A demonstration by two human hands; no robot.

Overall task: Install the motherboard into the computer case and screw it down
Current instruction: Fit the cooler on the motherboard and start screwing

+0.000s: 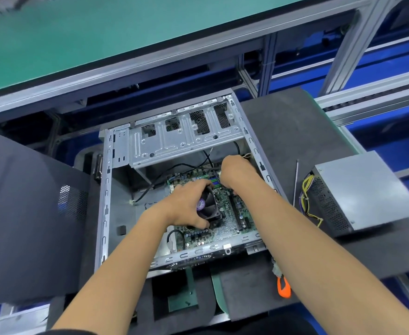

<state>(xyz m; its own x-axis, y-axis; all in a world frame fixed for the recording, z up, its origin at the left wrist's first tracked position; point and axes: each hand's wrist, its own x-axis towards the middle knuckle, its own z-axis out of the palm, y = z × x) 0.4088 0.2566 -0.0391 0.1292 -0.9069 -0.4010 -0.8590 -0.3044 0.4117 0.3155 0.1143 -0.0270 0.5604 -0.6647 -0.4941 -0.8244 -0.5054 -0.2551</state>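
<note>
motherboard (232, 213) lies inside the open computer case (106, 189); left hand (186, 209) grips its cpu fan (208, 204); right hand (237, 172) at the far edge, grip unclear; seating step, seemingly; next needs standoff alignment, then the screwdriver (283, 287)

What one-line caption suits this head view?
Left hand grips the cooler fan, seating the motherboard in the case.
</note>
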